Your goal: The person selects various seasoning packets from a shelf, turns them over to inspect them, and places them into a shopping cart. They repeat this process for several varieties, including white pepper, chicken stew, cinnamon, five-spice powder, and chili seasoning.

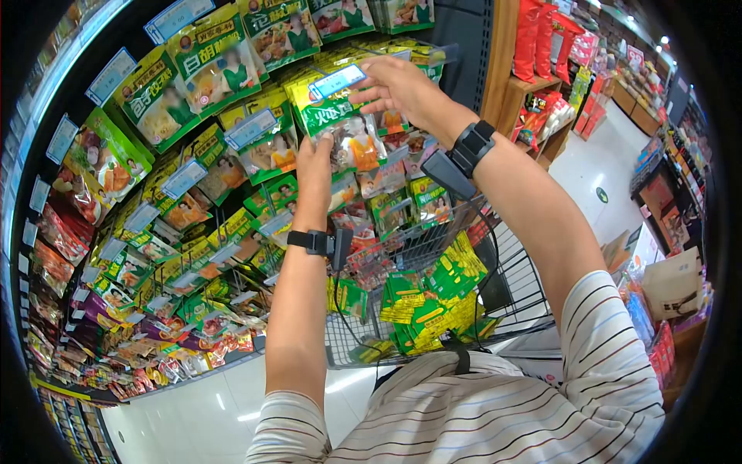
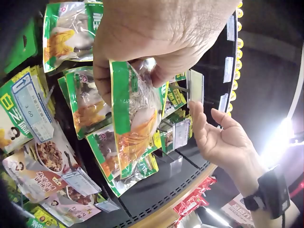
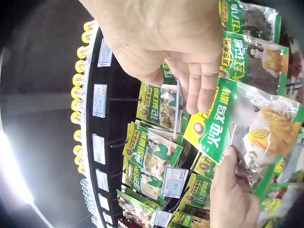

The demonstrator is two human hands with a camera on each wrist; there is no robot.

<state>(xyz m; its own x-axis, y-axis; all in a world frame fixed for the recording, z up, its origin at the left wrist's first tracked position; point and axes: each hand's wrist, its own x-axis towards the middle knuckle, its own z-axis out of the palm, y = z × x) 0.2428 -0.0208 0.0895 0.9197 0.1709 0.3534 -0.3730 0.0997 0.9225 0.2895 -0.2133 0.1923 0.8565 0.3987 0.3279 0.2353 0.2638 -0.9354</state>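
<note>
My left hand [image 1: 314, 158] pinches the side edge of a green-and-yellow seasoning packet [image 1: 362, 147], thumb on its front. The packet has a clear window and an orange-clad figure printed on it, and it stands upright among the hanging packets. Close to its top, my right hand [image 1: 403, 89] has its fingers extended beside a blue-framed price tag [image 1: 338, 83]. In the left wrist view, the right hand [image 2: 225, 140] is apart from the packet, palm showing. From the right wrist, its fingers overlap the packet's yellow header [image 3: 195, 127].
Hooks of similar packets [image 1: 220, 66] fill the rack above and left, with price tags [image 1: 184, 179] jutting out. Below, a wire shopping cart [image 1: 510, 290] holds several green-and-yellow packets [image 1: 433, 305]. A wooden shelf end [image 1: 502, 69] stands right; tiled aisle floor [image 1: 599, 174] lies beyond.
</note>
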